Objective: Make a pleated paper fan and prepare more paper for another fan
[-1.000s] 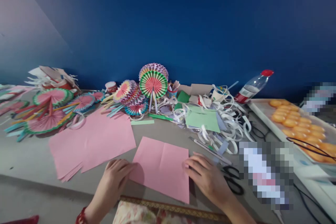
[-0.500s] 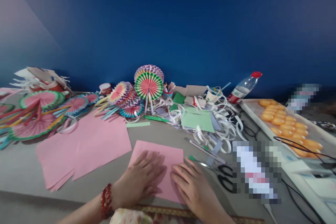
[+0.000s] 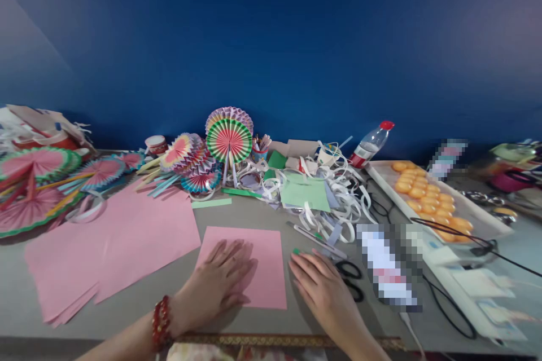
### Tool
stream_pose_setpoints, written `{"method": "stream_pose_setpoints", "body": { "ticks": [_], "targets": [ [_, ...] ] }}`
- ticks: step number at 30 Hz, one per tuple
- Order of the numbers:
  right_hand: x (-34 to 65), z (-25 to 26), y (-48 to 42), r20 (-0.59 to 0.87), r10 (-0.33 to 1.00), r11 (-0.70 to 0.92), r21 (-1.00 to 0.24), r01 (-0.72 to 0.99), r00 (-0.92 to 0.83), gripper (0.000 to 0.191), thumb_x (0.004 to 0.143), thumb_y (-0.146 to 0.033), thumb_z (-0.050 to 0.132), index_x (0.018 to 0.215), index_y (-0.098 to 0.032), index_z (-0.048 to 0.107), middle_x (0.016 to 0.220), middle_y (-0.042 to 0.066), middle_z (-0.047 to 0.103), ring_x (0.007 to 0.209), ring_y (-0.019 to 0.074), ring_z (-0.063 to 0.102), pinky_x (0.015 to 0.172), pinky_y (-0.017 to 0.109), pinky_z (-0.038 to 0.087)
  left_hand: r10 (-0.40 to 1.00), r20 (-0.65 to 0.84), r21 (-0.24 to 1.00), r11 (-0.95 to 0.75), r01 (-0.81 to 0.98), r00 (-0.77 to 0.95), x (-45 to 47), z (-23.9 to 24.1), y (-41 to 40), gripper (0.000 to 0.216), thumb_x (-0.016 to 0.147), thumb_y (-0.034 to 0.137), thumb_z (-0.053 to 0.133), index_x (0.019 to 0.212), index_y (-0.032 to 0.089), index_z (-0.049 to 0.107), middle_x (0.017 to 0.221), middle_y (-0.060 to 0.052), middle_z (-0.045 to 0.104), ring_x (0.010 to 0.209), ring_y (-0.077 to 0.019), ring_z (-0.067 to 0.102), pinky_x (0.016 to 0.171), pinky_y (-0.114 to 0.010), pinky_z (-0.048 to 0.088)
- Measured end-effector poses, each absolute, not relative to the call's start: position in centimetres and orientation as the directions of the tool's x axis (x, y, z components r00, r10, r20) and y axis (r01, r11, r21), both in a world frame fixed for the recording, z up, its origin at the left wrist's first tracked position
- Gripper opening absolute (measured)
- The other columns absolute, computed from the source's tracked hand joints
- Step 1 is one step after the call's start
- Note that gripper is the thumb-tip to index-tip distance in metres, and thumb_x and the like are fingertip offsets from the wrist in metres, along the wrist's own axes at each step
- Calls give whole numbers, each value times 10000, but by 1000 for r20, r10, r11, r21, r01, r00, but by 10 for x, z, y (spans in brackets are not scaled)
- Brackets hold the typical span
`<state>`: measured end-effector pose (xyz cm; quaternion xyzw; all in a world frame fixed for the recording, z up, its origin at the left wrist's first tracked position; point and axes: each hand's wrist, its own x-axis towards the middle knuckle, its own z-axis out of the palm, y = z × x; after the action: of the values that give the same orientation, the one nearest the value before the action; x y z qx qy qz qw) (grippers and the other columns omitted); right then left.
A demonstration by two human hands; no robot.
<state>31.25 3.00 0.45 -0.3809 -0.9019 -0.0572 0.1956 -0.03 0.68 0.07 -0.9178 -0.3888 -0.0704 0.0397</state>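
Observation:
A sheet of pink paper (image 3: pixel 266 271) lies on the table in front of me. My left hand (image 3: pixel 226 276) rests flat on its left part, fingers stretched out, with a red beaded bracelet at the wrist. To the right of the sheet, my right hand (image 3: pixel 322 287) lies palm down with fingers stretched, over the blades of a pair of scissors. Only the black handles of the scissors (image 3: pixel 351 279) and a bit of green by the fingertips show. Whether the palm presses on the blades is hidden. Just beyond lies a slim white craft knife or pen (image 3: pixel 317 240).
More pink sheets (image 3: pixel 139 242) overlap on the left. Several folded paper fans (image 3: pixel 229 141) stand and lie at the back and left. White paper strips, green paper (image 3: pixel 305 192) and a bottle (image 3: pixel 372 144) are behind. A tray of orange objects (image 3: pixel 423 194) and cables are right.
My right hand has left the pink sheet's right edge and moved right onto the scissors. My left hand stays on the sheet. The view has turned slightly right.

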Motion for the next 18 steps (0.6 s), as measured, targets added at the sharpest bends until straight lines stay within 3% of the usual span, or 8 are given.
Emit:
{"method": "stream_pose_setpoints", "body": {
  "ticks": [4, 11, 18],
  "targets": [
    [310, 3, 38, 413, 703, 648, -35, 761, -579, 319, 962, -120, 440, 1188, -185, 657, 1137, 75, 703, 1010, 228, 623, 921, 399, 471, 740, 135, 73, -671, 738, 659, 2, 3, 15, 673, 952, 628, 428, 1528, 294, 330, 1537, -57, 425, 1422, -293, 322, 1204, -516, 178],
    [302, 2, 57, 351, 740, 633, -76, 770, -574, 265, 865, -28, 513, 915, -218, 691, 860, 25, 671, 799, 206, 618, 767, 356, 479, 764, 95, 186, -644, 742, 638, 12, 6, 31, 675, 887, 644, 546, 1438, 269, 442, 1434, -82, 502, 1335, -298, 418, 1179, -515, 269],
    [274, 38, 95, 439, 693, 678, -129, 724, -571, 330, 886, -29, 441, 1017, -198, 692, 949, 62, 691, 840, 203, 638, 771, 329, 486, 751, 140, 183, -660, 729, 645, 20, 10, 33, 682, 869, 677, 540, 1380, 227, 499, 1406, -119, 527, 1304, -323, 442, 1143, -520, 331]
  ]
}}
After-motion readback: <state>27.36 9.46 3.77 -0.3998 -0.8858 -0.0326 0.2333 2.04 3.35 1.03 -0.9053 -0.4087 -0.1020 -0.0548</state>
